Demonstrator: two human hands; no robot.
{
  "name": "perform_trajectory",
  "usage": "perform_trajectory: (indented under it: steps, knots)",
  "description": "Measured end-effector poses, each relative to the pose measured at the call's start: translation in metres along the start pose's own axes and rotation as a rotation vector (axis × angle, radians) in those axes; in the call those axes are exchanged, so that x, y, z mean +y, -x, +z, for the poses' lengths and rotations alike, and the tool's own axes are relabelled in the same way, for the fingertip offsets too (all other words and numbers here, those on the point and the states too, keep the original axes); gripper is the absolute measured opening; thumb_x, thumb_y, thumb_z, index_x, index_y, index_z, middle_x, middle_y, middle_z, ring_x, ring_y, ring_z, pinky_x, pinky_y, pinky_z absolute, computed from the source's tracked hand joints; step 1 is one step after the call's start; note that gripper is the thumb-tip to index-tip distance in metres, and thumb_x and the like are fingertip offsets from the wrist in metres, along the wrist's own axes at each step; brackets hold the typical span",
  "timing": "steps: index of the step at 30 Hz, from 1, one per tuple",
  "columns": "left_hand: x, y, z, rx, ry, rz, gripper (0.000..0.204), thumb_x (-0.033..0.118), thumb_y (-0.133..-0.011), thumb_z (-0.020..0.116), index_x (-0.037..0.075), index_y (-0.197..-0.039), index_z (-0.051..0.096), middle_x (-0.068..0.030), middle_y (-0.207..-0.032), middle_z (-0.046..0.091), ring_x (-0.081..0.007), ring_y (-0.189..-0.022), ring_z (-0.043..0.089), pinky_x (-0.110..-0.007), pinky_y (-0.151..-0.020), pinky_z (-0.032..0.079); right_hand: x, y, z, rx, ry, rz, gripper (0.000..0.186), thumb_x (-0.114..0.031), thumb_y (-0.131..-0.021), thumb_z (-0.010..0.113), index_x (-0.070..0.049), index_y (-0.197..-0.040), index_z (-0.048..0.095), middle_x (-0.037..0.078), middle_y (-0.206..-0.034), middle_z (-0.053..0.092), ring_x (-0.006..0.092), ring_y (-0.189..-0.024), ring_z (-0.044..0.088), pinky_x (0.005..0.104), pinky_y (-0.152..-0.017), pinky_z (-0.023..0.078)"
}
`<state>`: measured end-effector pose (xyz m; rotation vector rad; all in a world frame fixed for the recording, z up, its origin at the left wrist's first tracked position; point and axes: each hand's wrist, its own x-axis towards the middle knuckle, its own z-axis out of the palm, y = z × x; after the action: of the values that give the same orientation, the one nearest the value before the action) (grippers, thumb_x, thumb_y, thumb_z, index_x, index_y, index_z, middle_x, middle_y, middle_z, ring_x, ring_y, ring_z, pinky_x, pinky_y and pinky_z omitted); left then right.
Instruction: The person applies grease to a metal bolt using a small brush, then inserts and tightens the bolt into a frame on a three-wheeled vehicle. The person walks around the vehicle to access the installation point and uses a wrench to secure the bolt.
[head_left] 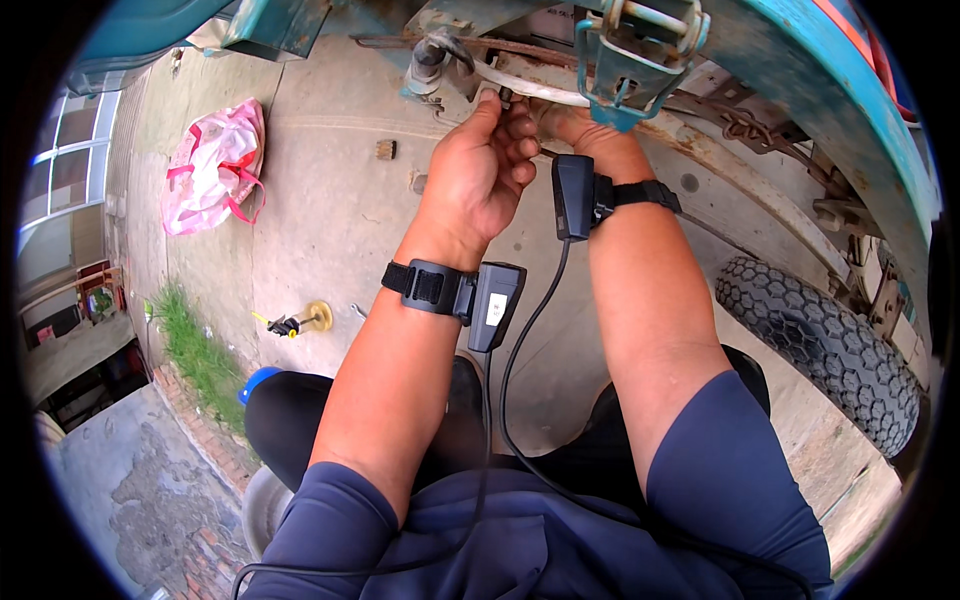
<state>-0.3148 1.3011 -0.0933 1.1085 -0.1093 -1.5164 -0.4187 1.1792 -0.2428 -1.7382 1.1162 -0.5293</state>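
Both arms reach forward beneath a teal vehicle frame (850,110). My left hand (485,165) is turned palm up, its thumb and fingertips closed on a small dark cylindrical fitting (506,97) under a pale curved bar (530,85). Close beside it is my right hand (590,135), partly behind a teal bracket with a bent wire loop (630,85). Its fingertips are mostly hidden, so its grip does not show. A grey rounded joint (428,62) sits just left of the fitting. Each wrist wears a strapped black box with a cable.
A patterned tyre (820,345) stands at right, below a long rusty curved bar (745,190). On the concrete at left lie a pink-and-white bag (215,165), a small brown block (386,149), a yellow round object (318,316) and a small wrench (358,312). Grass (200,345) grows farther left.
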Motion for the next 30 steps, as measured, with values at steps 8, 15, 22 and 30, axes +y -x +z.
perform_trajectory:
  steps: [8,15,22,30]
  knots:
    - [-0.016,-0.011,0.008,0.142,-0.442,0.351,0.024,0.029,-0.098,0.057,0.005,-0.102,0.058,-0.0027,-0.084,0.063,-0.0124,-0.07,0.058,-0.023,-0.057,0.042,0.065,-0.029,0.021,-0.144,0.155,0.052,0.046,-0.046,-0.091,0.052,-0.01,-0.118,0.061,0.014,-0.118,0.065,0.0327,-0.106,0.062,0.0394,-0.088,0.048]
    - [0.0,0.002,-0.004,0.021,-0.193,0.081,0.03,0.034,-0.099,0.055,0.005,-0.105,0.059,-0.0046,-0.087,0.065,-0.013,-0.074,0.061,-0.025,-0.059,0.043,0.024,-0.003,0.014,-0.031,0.058,-0.029,0.046,-0.046,-0.092,0.052,-0.01,-0.118,0.061,0.014,-0.118,0.065,0.0326,-0.107,0.062,0.0392,-0.089,0.048]
    - [-0.01,-0.007,0.001,0.135,-0.409,0.324,0.021,0.025,-0.096,0.063,0.005,-0.101,0.058,-0.0032,-0.087,0.065,-0.0117,-0.074,0.06,-0.024,-0.059,0.043,0.003,0.013,0.0,0.058,0.027,-0.116,0.045,-0.046,-0.092,0.051,-0.01,-0.119,0.061,0.013,-0.118,0.065,0.0325,-0.108,0.061,0.0389,-0.09,0.048]
    - [-0.005,0.002,0.002,0.016,-0.102,0.055,0.026,0.027,-0.096,0.062,0.002,-0.101,0.057,-0.0042,-0.084,0.064,-0.0116,-0.069,0.059,-0.024,-0.057,0.042,0.0,0.023,-0.002,0.118,-0.06,-0.085,0.036,-0.034,-0.09,0.058,-0.009,-0.115,0.064,0.011,-0.111,0.067,0.0281,-0.101,0.062,0.0378,-0.085,0.049]
